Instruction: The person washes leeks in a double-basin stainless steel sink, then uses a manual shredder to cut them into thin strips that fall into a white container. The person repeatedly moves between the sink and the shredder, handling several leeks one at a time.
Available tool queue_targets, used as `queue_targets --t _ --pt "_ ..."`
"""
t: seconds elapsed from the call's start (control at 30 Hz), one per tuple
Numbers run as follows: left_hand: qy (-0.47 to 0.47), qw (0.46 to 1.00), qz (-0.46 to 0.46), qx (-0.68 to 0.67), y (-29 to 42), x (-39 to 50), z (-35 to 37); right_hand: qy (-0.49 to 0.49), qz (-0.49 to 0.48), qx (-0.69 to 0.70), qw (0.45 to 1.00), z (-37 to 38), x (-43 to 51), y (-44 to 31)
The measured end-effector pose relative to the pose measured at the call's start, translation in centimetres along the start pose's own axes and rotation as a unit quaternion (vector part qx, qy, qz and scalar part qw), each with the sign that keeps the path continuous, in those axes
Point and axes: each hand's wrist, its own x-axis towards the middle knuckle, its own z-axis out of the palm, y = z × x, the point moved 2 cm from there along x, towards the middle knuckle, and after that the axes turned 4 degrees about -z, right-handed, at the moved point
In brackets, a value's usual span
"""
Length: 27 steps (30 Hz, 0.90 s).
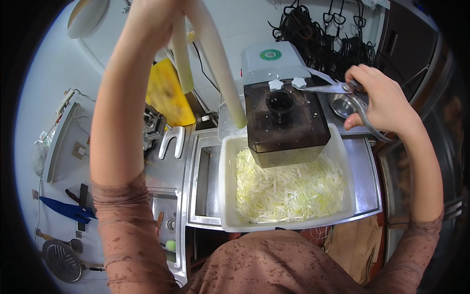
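My left hand (158, 16), raised at the top edge, grips pale leek or large scallion stalks that hang down; the hand is partly cut off by the frame. One long stalk (216, 55) reaches down beside a vegetable-cutting machine (270, 68), and a shorter stalk (182, 55) hangs to its left. In my right hand (385, 99) are metal scissors (328, 88), blades spread over the machine's right side. The machine's dark cover (293, 132) has a round black feed opening (281, 103). Below it, a white plastic tub (224, 191) holds pale yellow-green shreds (290, 194).
A stained yellow cutting board (169, 95) leans at the back left, near a white U-shaped piece (172, 141). A metal bowl (341, 104) stands right of the machine. The tub rests over a steel sink (205, 218). Black hooks and cords (301, 33) hang on the wall.
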Motion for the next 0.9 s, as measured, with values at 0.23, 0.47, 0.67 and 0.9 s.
queue_targets --t 0.23,0.47,0.67,0.9 --pt "0.015 0.993 0.047 -0.111 4.0 1.2 2.4 -0.112 -0.017 -0.034 0.993 -0.2 5.5 -2.9" --pt "0.003 0.984 -0.006 -0.176 2.4 1.8 3.8 -0.116 -0.055 -0.084 0.988 2.9 6.9 -2.5" --pt "0.025 0.990 -0.018 -0.141 -1.7 0.6 4.9 -0.082 -0.091 -0.162 0.979 6.5 6.2 -1.8" --pt "0.009 0.986 -0.058 -0.159 -2.0 -0.4 7.4 -0.101 -0.083 -0.168 0.977 8.4 4.5 -1.0"
